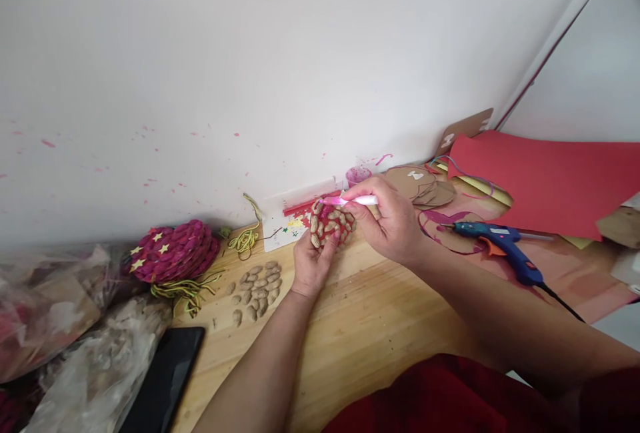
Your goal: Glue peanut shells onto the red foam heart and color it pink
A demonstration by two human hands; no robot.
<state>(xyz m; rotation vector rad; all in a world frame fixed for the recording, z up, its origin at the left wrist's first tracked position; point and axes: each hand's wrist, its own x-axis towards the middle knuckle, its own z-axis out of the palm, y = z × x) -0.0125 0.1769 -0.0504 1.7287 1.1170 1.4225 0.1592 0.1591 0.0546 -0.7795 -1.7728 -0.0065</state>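
My left hand (pixel 311 261) holds a round red piece covered with peanut shells (pixel 331 222) up off the wooden table (pixel 360 326). Its fingers are curled under the piece's lower edge. My right hand (pixel 389 219) is closed on a pink-and-white brush or pen (pixel 350 201), held flat with its pink end over the top of the shell-covered piece. A loose group of several peanut shells (pixel 257 288) lies on the table just left of my left hand.
A blue glue gun (pixel 503 246) with a black cord lies to the right on red paper (pixel 545 179). A red scaled ball with gold stars (pixel 173 251) and yellow-green cord (pixel 243 239) sit at the left by the wall. Plastic bags (pixel 75 346) and a black phone (pixel 167 379) are at lower left.
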